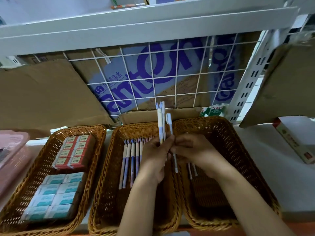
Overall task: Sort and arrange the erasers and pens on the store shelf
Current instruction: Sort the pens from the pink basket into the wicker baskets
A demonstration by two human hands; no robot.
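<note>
Counted 3 baskets in a row: left basket (56,133) well left of both hands, middle basket (109,167) under the left hand (153,155), right basket (230,150) under the right hand (192,149).

Red erasers (73,152): 8, laid 2 × 4, far left of the hands.

Teal erasers (54,196): 8, also 2 × 4, left of the left forearm.

Laid pens (131,160) just left of the left hand: 5 showed; the hand hid any others.

Bundle (161,123) held upright by the left hand: at least 3 pens, exact number unreadable.

Single pen (175,163) pinched by the right hand: 1.

Loose pens (189,169) under the right hand: 2.

Pink crate (12,150), far left: 1.
</note>
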